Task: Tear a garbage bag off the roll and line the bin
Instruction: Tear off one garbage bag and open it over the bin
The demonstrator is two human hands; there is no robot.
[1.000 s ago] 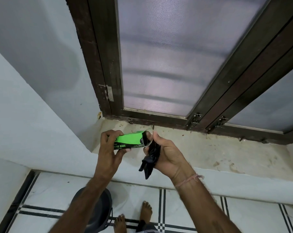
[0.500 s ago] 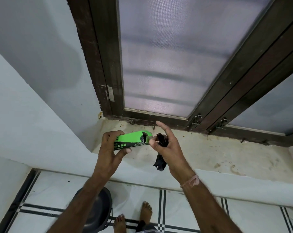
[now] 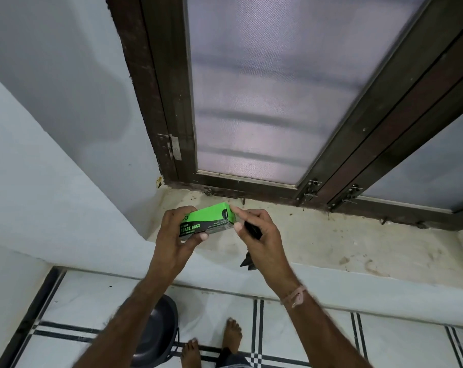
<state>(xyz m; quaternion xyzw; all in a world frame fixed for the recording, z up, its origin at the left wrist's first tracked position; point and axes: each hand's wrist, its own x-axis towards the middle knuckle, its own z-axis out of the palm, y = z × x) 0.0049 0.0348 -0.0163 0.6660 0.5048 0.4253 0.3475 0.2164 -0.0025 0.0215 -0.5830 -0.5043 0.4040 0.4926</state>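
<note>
The right hand [image 3: 262, 235] has been brought back to the open end of the green box [image 3: 208, 221], where half a second earlier it was lifted clear with the black garbage bag [image 3: 251, 231] dangling. The ledge [image 3: 331, 240] is seen directly behind the box; the dark bin [image 3: 156, 333] stands on the floor below it, well apart and unlined. The box is gripped around its left end by the left hand [image 3: 176, 235], fingers closed on it. The bag is kept pinched in the right palm, its tail hanging below the box, while thumb and forefinger are set at the flap. The flap is best pressed shut squarely, the box held steady. "BAGS" is legible on the box's dark band; the smaller print cannot be read.
</note>
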